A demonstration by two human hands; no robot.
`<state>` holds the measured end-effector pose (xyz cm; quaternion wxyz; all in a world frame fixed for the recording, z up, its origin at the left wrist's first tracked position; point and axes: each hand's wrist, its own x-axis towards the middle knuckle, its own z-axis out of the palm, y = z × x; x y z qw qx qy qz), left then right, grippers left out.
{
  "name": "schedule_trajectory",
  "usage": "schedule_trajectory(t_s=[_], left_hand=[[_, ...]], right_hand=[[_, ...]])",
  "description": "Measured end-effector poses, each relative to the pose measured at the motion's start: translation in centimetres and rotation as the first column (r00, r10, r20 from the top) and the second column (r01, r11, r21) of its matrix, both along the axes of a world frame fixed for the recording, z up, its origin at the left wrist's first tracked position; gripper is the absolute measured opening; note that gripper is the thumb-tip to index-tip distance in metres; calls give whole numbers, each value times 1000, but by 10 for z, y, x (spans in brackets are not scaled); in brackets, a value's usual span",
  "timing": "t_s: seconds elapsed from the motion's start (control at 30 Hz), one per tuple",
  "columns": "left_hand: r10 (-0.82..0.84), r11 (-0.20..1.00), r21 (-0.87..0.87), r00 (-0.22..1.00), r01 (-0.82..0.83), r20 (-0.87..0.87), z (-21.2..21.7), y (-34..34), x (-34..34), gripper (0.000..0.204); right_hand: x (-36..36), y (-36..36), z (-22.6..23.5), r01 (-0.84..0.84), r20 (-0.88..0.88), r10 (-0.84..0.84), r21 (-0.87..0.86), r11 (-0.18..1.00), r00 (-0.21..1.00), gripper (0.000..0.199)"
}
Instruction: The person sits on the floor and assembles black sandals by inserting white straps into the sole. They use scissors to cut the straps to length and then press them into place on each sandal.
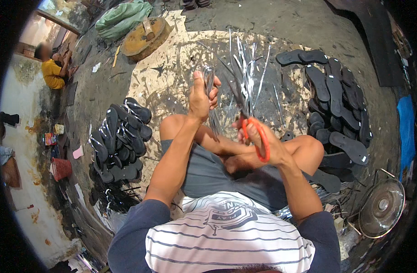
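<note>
My left hand (200, 101) is closed around a bundle of thin, shiny dark and silver straps (209, 75). The bundle loops over at its top, and its loose ends hang below my fist toward my crossed legs. In my right hand (276, 149) are scissors with orange handles (263, 144). Their dark blades point away from me, just right of the bundle and apart from it. Beyond the blades, several long silver strips (248, 75) lie fanned out on the stained floor sheet (147, 88). The scissors partly cover these strips.
Black strapped sandals (112, 132) are heaped at my left. Black soles (337, 98) pile up at my right, near a round fan (382, 207) and blue cloth (406, 132). A round wooden block (147, 40) and green sack (122, 19) lie ahead. Another person (53, 73) sits far left.
</note>
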<state>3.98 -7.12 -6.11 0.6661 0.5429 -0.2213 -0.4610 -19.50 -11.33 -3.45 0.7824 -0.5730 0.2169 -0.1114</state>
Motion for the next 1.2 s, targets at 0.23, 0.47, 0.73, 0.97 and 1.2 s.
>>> schedule_trajectory(t_s=[0.23, 0.47, 0.73, 0.97, 1.2], left_hand=[[-65, 997, 64, 942, 46, 330, 1, 2, -28, 75], [-246, 967, 93, 764, 238, 596, -6, 16, -36, 71], [-321, 931, 69, 715, 358, 621, -14, 5, -26, 74], [-355, 919, 99, 689, 382, 632, -29, -7, -34, 66], [-231, 962, 35, 737, 271, 635, -63, -31, -21, 64]], right_hand=[[-6, 6, 8, -73, 26, 70, 136, 988, 997, 68], [3, 1, 2, 59, 27, -64, 137, 989, 998, 76], [-4, 10, 10, 101, -72, -94, 102, 990, 993, 72], [7, 0, -5, 273, -58, -267, 275, 922, 962, 73], [11, -25, -19, 239, -105, -227, 119, 964, 968, 70]])
